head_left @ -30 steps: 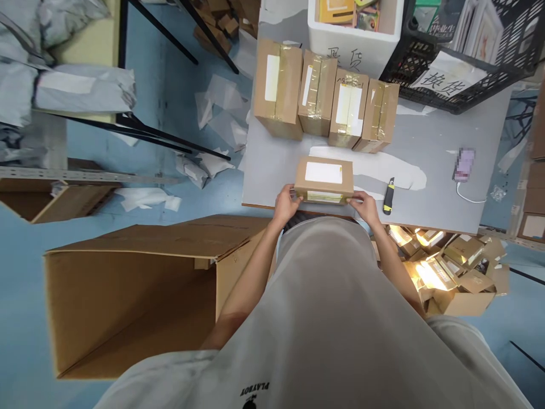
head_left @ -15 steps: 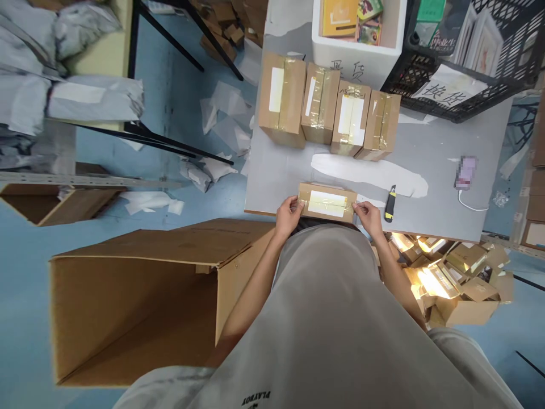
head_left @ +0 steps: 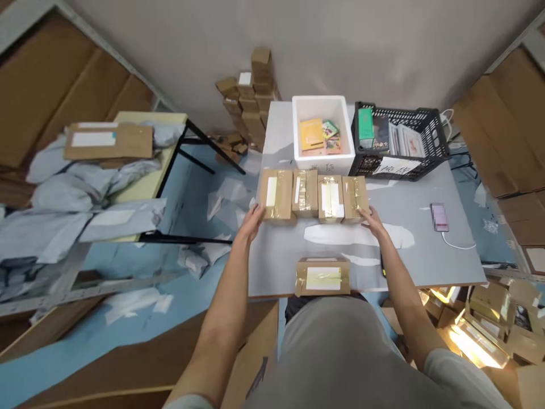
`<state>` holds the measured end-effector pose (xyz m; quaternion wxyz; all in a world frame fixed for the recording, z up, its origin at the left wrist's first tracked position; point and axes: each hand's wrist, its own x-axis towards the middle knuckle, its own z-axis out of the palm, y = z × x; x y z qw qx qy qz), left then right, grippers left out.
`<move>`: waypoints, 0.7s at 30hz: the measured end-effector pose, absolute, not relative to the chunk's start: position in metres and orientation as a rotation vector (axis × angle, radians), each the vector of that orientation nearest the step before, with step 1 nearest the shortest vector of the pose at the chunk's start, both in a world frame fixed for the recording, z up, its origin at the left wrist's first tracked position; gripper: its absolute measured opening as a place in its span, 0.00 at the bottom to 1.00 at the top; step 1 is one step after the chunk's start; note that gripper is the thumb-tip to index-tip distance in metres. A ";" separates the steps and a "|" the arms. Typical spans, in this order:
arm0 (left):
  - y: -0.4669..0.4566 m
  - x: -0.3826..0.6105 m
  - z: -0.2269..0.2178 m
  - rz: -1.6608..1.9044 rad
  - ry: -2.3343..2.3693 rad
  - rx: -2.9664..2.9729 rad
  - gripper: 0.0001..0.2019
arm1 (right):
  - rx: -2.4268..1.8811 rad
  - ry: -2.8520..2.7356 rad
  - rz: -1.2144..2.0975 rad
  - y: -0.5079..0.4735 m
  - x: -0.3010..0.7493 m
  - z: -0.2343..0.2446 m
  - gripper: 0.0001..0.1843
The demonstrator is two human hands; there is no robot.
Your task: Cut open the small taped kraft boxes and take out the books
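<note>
Several taped cardboard boxes (head_left: pixel 313 196) stand side by side in a row across the grey table (head_left: pixel 426 250). My left hand (head_left: pixel 254 220) is at the left end of the row, fingers extended against the outer box. My right hand (head_left: pixel 372 220) is at the right end, fingers stretched toward the last box. Neither hand grips anything. A single taped box with a pale label (head_left: pixel 322 276) lies at the table's near edge, apart from both hands, right in front of my body.
Behind the row are a white foam bin (head_left: pixel 323 108) with booklets and a black crate (head_left: pixel 430 133) of books. A phone (head_left: pixel 439 217) on a cable lies right. Small boxes are stacked at the wall (head_left: pixel 251 96). A large open carton (head_left: pixel 128 375) stands on the floor left; grey mailer bags (head_left: pixel 85 210) cover a side table.
Both hands have let go of the labelled box at the near edge and reached forward to the two ends of the row. The head has tipped up, showing the wall.
</note>
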<state>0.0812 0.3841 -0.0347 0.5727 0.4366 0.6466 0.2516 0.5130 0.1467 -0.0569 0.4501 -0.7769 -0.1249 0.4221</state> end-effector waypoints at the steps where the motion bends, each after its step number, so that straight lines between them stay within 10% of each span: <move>1: 0.392 0.085 -0.035 0.564 1.457 0.998 0.37 | -1.900 -0.277 1.071 0.157 0.512 -0.056 0.54; 21: 0.361 0.179 -0.042 0.514 1.331 0.924 0.43 | -1.887 -0.203 0.971 0.137 0.615 -0.053 0.41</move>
